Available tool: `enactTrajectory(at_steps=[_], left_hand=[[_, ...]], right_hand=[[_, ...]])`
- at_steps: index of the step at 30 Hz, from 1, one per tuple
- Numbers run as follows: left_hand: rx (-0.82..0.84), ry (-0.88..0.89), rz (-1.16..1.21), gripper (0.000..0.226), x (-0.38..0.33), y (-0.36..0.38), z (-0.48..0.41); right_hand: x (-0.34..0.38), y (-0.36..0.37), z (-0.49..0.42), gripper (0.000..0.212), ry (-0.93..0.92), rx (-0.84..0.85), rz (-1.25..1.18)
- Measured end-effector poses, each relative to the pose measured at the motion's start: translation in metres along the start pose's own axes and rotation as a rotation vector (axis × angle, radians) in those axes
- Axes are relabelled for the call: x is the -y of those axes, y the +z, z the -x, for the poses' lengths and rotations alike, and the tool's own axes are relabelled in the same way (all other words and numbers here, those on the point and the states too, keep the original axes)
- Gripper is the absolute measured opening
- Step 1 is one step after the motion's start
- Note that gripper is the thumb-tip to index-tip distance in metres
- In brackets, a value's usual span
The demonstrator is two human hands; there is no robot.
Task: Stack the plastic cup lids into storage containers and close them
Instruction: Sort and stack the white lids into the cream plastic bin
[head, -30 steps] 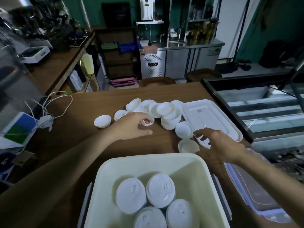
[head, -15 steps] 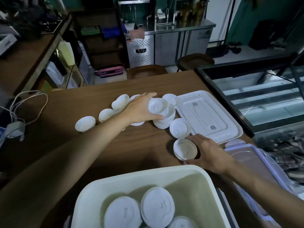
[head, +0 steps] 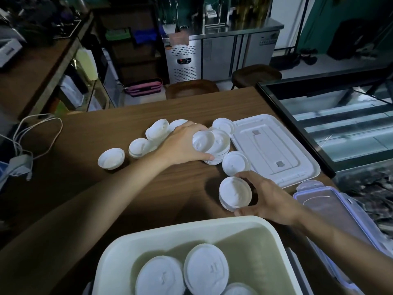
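Observation:
White plastic cup lids lie scattered on the brown table. My left hand (head: 182, 145) grips a short stack of lids (head: 214, 145) near the middle of the table. My right hand (head: 268, 199) holds a small stack of lids (head: 235, 193) tilted up off the table, just beyond the rim of the white storage container (head: 212, 227). Inside that container stand several stacks of lids (head: 206, 271). A single lid (head: 235, 166) lies between my two hands. More loose lids (head: 139, 146) sit to the left, one (head: 111, 158) apart from the rest.
A white container cover (head: 274, 145) lies flat at the right. A clear cover with purple clips (head: 331, 211) rests under my right forearm. White cables and a charger (head: 23, 158) lie at the table's left edge. A glass display case (head: 340, 116) borders the right.
My left hand moved right from the loose lids onto the stack and closed around it. My right hand reached the small stack near the container and lifted it, tilted, off the table.

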State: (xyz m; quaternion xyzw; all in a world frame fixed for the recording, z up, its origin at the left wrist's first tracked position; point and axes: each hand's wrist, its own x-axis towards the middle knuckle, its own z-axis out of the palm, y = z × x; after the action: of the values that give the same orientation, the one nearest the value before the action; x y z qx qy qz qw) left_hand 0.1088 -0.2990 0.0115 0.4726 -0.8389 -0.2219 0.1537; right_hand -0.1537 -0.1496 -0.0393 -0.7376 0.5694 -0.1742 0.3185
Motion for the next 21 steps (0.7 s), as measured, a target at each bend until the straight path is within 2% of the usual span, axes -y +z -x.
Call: enactTrajectory(at_steps=[9,16,21], left_hand=[[0.004,0.029,0.021,0.080,-0.029,-0.041,0.056],[-0.049,0.106,0.009,0.072,-0.074,-0.076,0.117],[-0.024,0.126,-0.003,0.071,-0.093,-0.086,0.167]], right_hand=[[0.028,-0.027,-0.001,0.079,-0.086,-0.080,-0.061],[0.088,-0.055,0.014,0.084,-0.185,-0.171,-0.023],[0.127,-0.055,0.048,0.084,-0.250,-0.115,0.013]])
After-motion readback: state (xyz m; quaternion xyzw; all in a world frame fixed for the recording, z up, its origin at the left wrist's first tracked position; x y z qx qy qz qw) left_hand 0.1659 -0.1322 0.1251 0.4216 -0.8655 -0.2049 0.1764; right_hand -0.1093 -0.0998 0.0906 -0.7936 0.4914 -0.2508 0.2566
